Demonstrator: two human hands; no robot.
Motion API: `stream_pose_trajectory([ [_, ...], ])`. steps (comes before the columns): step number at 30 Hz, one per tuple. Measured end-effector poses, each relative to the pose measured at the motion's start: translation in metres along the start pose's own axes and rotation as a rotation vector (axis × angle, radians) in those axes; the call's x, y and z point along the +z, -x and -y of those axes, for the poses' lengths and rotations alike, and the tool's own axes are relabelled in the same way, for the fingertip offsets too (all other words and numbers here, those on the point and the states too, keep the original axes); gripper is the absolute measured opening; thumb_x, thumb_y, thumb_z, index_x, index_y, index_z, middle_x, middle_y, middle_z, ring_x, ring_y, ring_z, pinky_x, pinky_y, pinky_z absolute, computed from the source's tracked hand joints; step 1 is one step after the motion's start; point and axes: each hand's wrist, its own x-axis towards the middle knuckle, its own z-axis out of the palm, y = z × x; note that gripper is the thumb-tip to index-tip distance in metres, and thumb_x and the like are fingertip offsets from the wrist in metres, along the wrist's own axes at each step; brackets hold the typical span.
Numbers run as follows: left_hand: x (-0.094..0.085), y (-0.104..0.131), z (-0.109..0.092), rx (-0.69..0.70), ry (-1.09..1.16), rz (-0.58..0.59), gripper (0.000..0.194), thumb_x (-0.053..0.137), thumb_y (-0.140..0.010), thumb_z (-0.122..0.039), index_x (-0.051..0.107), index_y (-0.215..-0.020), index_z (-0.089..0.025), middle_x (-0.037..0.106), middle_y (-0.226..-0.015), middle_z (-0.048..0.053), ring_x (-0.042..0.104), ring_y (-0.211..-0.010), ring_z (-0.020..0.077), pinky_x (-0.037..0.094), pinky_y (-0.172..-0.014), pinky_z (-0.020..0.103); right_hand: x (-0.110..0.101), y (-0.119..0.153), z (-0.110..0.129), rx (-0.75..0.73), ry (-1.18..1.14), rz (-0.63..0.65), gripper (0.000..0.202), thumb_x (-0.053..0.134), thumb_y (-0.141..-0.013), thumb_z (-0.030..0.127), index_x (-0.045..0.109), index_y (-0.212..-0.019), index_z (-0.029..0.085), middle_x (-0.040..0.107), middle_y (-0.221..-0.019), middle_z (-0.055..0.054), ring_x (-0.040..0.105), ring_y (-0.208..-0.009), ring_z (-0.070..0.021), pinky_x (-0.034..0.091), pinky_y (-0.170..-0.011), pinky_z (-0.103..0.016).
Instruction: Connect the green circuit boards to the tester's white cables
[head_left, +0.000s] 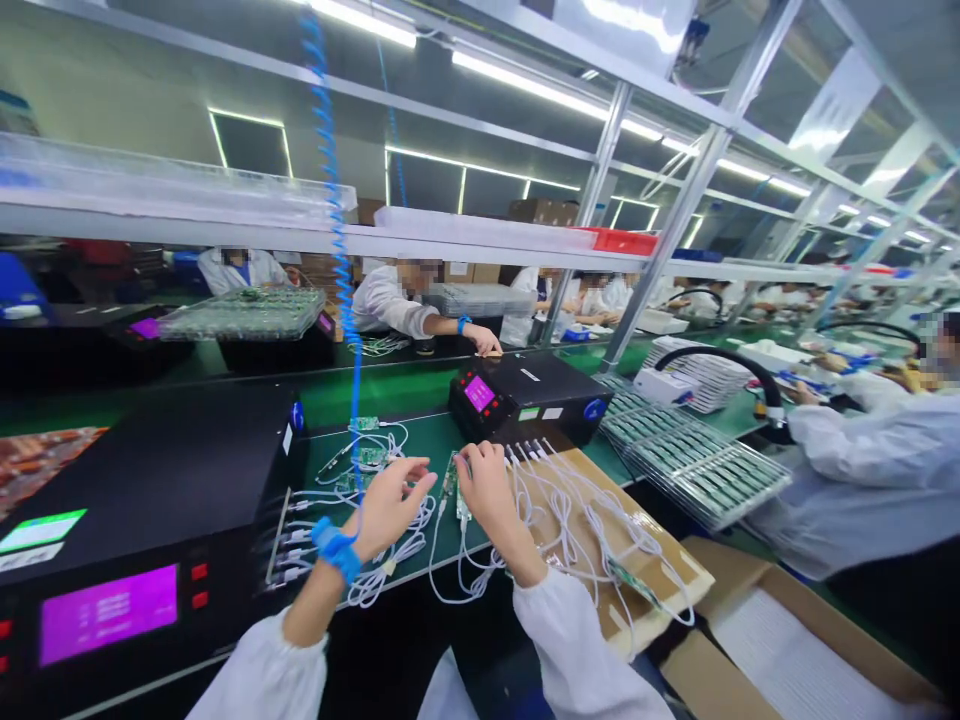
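My left hand (394, 500), wearing a blue wrist strap (336, 550) with a coiled blue cord, hovers over the bench, thumb apart from the fingers and nothing visible between them. My right hand (486, 488) is closed at the edge of a small green circuit board (450, 476), which stands tilted between the two hands. A white cable (438, 520) runs down from this board. Partly hidden under my right palm is another board (462, 503) with its own cable plugged in. More small boards (373, 457) and tangled white cables (401, 545) lie behind and below my left hand.
Black test boxes with purple screens stand at left (150, 460) and centre (540, 390). Cardboard (600, 500) with white cables lies at right, beside an open carton (750, 570) and board trays (697, 450). A co-worker's hand (484, 340) touches the centre box.
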Motion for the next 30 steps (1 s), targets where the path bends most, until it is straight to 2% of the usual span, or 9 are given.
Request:
stream_pose_trajectory([
  [2,0.024,-0.013,0.008,-0.035,0.070,-0.002,0.048,0.059,-0.094,-0.050,0.070,-0.127,-0.018,0.073,-0.125,0.016,0.073,-0.113,0.0282,0.060,-0.098,0.043,-0.007,0.007,0.000,-0.003,-0.163,-0.018,0.018,0.051,-0.103,0.028,0.062,-0.089,0.022,0.067,-0.092,-0.008,0.062,-0.091,-0.0258,0.050,-0.084,-0.038],
  [4,0.042,-0.022,0.011,-0.023,0.144,0.040,0.050,0.055,-0.097,-0.051,0.070,-0.132,-0.018,0.070,-0.136,0.017,0.068,-0.127,0.0288,0.053,-0.112,0.046,-0.014,0.013,0.002,0.016,-0.365,0.005,0.019,0.049,-0.103,0.032,0.060,-0.089,0.024,0.067,-0.087,-0.005,0.064,-0.080,-0.0223,0.051,-0.076,-0.034],
  [7,0.058,-0.029,0.008,0.018,0.252,0.131,0.055,0.050,-0.100,-0.056,0.072,-0.131,-0.017,0.068,-0.141,0.015,0.062,-0.136,0.0289,0.042,-0.123,0.047,-0.019,0.018,0.007,0.100,-0.626,0.047,0.022,0.046,-0.103,0.039,0.056,-0.089,0.026,0.068,-0.083,-0.003,0.066,-0.074,-0.0206,0.052,-0.070,-0.032],
  [9,0.064,-0.031,0.006,0.016,0.315,0.150,0.058,0.049,-0.100,-0.060,0.072,-0.130,-0.016,0.069,-0.140,0.014,0.063,-0.135,0.0289,0.042,-0.123,0.047,-0.020,0.020,0.008,0.160,-0.712,0.044,0.022,0.046,-0.102,0.042,0.053,-0.089,0.026,0.069,-0.083,-0.003,0.068,-0.074,-0.0208,0.053,-0.070,-0.033],
  [14,0.069,-0.031,0.007,-0.024,0.371,0.114,0.059,0.052,-0.099,-0.062,0.073,-0.128,-0.017,0.072,-0.137,0.013,0.064,-0.132,0.0294,0.044,-0.121,0.047,-0.018,0.021,0.006,0.220,-0.783,0.041,0.026,0.050,-0.100,0.048,0.053,-0.087,0.026,0.070,-0.085,-0.003,0.068,-0.079,-0.0204,0.055,-0.078,-0.034],
  [20,0.067,-0.028,0.007,-0.026,0.372,0.077,0.059,0.052,-0.098,-0.064,0.075,-0.124,-0.016,0.073,-0.133,0.013,0.065,-0.130,0.0299,0.046,-0.119,0.045,-0.016,0.022,0.007,0.248,-0.897,0.080,0.023,0.054,-0.099,0.044,0.055,-0.086,0.025,0.071,-0.090,-0.002,0.069,-0.083,-0.0187,0.057,-0.086,-0.034],
  [26,0.069,-0.028,0.006,-0.056,0.370,0.085,0.062,0.050,-0.099,-0.064,0.073,-0.124,-0.012,0.073,-0.132,0.017,0.068,-0.123,0.0304,0.051,-0.112,0.045,-0.010,0.024,0.004,0.265,-0.994,0.081,0.025,0.056,-0.099,0.046,0.055,-0.088,0.024,0.070,-0.092,-0.002,0.070,-0.088,-0.0185,0.057,-0.090,-0.034],
  [30,0.074,-0.030,0.007,-0.048,0.364,0.076,0.058,0.051,-0.098,-0.063,0.074,-0.120,-0.013,0.074,-0.129,0.015,0.069,-0.120,0.0290,0.054,-0.108,0.042,-0.010,0.026,0.001,0.280,-1.076,0.067,0.028,0.059,-0.098,0.049,0.056,-0.087,0.024,0.069,-0.092,-0.002,0.069,-0.089,-0.0189,0.056,-0.092,-0.035],
])
